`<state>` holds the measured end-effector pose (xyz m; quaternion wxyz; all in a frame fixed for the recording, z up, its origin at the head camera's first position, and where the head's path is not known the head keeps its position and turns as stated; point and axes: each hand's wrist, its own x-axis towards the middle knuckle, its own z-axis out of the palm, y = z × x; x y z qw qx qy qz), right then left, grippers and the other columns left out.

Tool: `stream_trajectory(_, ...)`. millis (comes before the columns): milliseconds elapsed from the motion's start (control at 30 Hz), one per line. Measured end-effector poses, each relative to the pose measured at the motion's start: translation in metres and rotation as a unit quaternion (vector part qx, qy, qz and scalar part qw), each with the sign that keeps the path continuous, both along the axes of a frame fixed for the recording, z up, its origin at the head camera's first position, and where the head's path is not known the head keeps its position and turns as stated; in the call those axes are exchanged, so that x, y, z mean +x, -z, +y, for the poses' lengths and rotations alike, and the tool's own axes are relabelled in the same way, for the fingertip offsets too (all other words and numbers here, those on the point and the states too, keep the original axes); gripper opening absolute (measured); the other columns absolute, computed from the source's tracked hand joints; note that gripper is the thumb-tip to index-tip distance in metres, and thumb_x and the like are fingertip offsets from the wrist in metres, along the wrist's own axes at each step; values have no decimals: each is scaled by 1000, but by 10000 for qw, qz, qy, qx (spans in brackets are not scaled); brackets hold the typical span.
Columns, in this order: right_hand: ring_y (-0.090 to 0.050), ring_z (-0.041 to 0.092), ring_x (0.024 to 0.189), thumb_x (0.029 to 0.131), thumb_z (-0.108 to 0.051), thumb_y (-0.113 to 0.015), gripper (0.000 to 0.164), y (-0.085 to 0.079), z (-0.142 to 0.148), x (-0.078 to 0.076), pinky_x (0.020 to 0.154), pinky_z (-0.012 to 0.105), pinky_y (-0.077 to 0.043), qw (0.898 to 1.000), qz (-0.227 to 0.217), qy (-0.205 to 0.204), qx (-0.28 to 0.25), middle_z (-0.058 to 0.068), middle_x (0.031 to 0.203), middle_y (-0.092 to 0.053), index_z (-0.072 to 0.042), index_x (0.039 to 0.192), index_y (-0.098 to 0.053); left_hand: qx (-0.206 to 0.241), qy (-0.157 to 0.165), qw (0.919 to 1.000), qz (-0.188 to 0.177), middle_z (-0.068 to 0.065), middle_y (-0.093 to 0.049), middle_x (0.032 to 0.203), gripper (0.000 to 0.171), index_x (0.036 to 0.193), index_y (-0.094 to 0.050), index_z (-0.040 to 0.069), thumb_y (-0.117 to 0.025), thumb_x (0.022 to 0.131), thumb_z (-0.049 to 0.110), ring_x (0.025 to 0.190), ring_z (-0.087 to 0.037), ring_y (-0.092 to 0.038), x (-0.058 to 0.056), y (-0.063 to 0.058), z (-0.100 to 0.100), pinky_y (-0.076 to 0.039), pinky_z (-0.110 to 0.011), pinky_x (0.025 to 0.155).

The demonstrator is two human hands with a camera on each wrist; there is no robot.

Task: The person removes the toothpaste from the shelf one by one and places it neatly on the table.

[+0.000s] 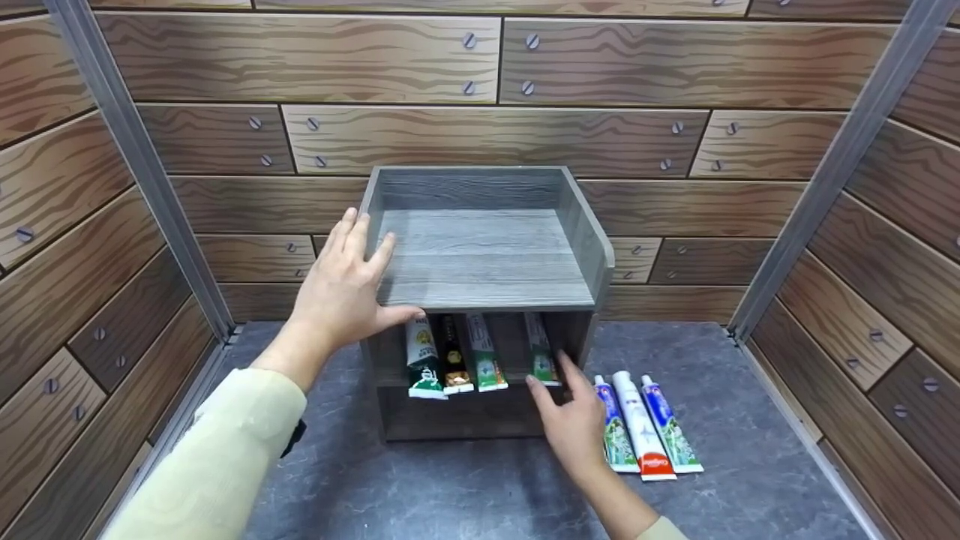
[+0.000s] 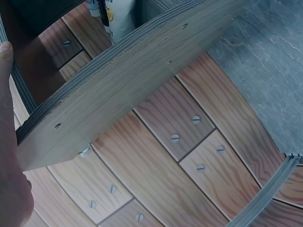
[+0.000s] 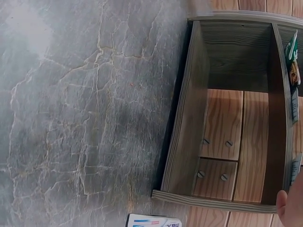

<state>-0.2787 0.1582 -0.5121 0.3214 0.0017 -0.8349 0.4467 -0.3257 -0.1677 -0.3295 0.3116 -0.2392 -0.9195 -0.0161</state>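
In the head view, the left hand (image 1: 341,289) rests at the upper left edge of a grey wooden shelf unit (image 1: 480,255), fingers extended and thumb along the front edge. The right hand (image 1: 574,420) is at the middle shelf's right end, its thumb and fingers spread either side of the lower end of a green-and-white toothpaste tube (image 1: 541,352). Contact with that tube is unclear. To its left lie another green-and-white tube (image 1: 486,352), a black-and-gold tube (image 1: 454,356) and a white-and-green tube (image 1: 424,360), their ends toward the front.
On the dark marbled floor (image 1: 465,487), right of the unit, lie two blue-and-green tubes (image 1: 675,427) (image 1: 616,431) flanking a white-and-red tube (image 1: 641,427). Wood-patterned walls (image 1: 495,135) enclose the back and sides. The unit's lower compartment (image 1: 457,416) faces forward.
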Motion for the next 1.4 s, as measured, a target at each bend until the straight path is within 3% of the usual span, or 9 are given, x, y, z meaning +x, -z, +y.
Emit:
stream_trajectory(400,-67,45,122,88,-28,-88,60,3,-8,-16,100,60,-54,9995,165,144,225,23,133,-70,1,137,-69,-141,-61,9999,-28,-38,-40,157,111,153,-55,0,-73,80,81,152,-52,-32,0,0,0,-26,-55,128)
stream_trajectory(833,-71,48,107,85,-31,-89,56,5,-14,-33,88,60,-57,9976,373,321,481,21,119,-75,0,129,-73,-162,-102,9998,6,-38,-41,157,109,152,-56,1,-72,80,81,151,-52,-34,0,0,-1,-27,-55,127)
stream_trajectory(1100,-71,48,105,85,-23,-87,54,7,-14,-36,86,61,-57,9955,514,390,695,23,118,-75,1,131,-71,-99,-87,9999,-40,-38,-41,157,110,152,-56,1,-75,79,80,151,-52,-33,0,-1,0,-26,-56,127)
stream_trajectory(1400,-71,50,101,83,-7,-82,47,9,-12,-36,85,62,-57,9953,700,373,556,26,115,-75,2,128,-73,-125,-82,9999,-21,-38,-41,156,109,152,-55,0,-74,79,80,150,-53,-34,0,0,0,-26,-56,127)
